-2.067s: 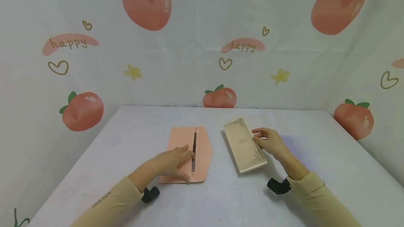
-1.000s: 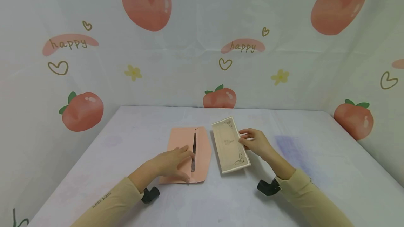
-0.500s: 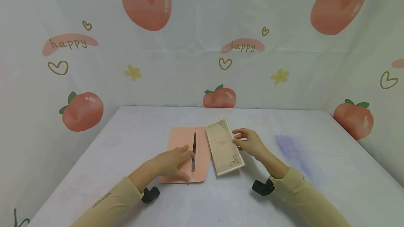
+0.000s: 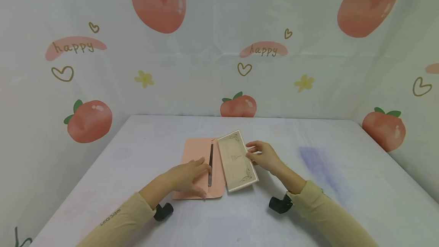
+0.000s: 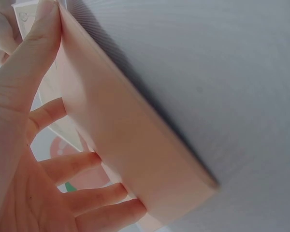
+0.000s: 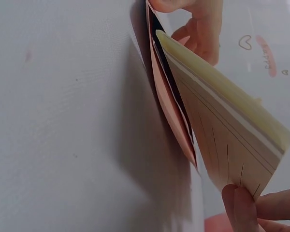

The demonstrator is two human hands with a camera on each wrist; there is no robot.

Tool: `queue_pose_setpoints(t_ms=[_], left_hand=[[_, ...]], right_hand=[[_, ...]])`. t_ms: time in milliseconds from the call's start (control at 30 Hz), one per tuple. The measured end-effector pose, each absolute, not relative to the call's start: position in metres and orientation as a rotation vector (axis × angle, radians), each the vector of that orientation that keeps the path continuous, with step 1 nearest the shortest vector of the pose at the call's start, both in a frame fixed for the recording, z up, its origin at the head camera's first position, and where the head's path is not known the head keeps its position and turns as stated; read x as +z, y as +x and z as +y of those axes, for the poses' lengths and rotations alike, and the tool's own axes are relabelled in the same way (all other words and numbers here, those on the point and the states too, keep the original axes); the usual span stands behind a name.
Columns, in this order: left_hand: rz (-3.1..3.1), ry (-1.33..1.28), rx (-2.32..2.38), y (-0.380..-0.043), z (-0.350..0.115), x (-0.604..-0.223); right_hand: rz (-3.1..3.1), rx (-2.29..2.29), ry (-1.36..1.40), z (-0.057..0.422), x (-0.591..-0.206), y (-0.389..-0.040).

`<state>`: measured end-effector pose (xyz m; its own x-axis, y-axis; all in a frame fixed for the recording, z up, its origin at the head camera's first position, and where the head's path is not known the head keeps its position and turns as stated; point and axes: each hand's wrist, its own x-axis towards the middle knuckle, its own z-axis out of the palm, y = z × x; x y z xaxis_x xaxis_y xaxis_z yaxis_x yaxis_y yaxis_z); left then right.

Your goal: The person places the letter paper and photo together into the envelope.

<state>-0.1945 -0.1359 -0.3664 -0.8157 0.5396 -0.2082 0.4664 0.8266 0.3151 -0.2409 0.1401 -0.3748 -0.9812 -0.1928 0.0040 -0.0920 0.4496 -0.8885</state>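
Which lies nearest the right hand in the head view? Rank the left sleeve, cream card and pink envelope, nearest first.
1. Cream card: pinched at its right edge by the right hand.
2. Pink envelope: left of the card, under the left hand.
3. Left sleeve: farther left, toward the lower edge.

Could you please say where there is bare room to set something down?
Bare table lies left of the pink envelope, along the backdrop, and right of the right hand. Between it and the left hand, envelope and cream card crowd together.
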Motion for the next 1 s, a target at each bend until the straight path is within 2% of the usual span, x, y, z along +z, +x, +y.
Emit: queue_pose_setpoints(t_ms=[1000], left_hand=[[2.731,0.773,0.338,-0.195,-0.136,-0.367]], right_hand=[[2.569,-1.566,-0.226,0.116,-0.378,-0.248]])
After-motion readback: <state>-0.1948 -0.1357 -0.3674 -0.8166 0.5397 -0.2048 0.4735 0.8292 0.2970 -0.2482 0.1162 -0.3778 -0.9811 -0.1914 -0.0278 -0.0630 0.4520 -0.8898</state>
